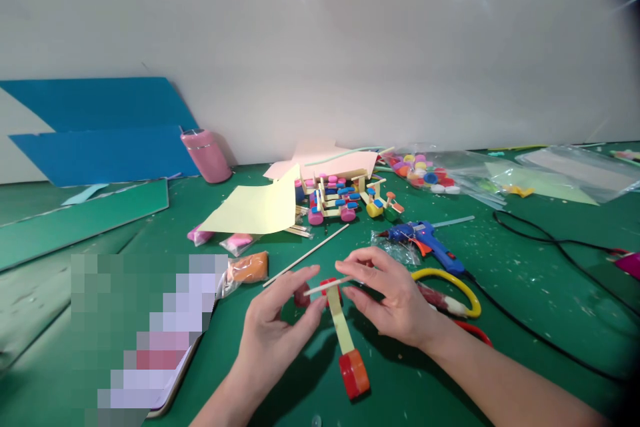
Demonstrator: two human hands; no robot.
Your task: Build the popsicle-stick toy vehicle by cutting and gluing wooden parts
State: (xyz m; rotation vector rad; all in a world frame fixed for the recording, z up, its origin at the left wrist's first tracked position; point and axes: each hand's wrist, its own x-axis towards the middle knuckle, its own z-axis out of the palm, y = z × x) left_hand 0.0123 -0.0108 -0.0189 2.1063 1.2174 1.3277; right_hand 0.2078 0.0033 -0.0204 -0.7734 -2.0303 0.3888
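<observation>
My right hand [395, 293] pinches one end of a short thin wooden stick [323, 287] between thumb and fingers. My left hand [280, 320] is at the stick's other end, thumb and index finger apart around it; whether they touch it I cannot tell. Under the stick, a flat craft stick [341, 327] joins red bottle caps [332, 293] at the far end to a red and orange cap pair [355, 373] at the near end. A dark red round piece [301, 295] shows between my left fingers, partly hidden.
A blue glue gun [425, 240] with its black cord lies right, near yellow-handled scissors [473, 287]. Small cap-wheeled models [333, 203], yellow paper [255, 207] and bagged caps [420, 170] are behind. At left are a long stick [307, 255], bagged brown clay [247, 268] and a phone [175, 373].
</observation>
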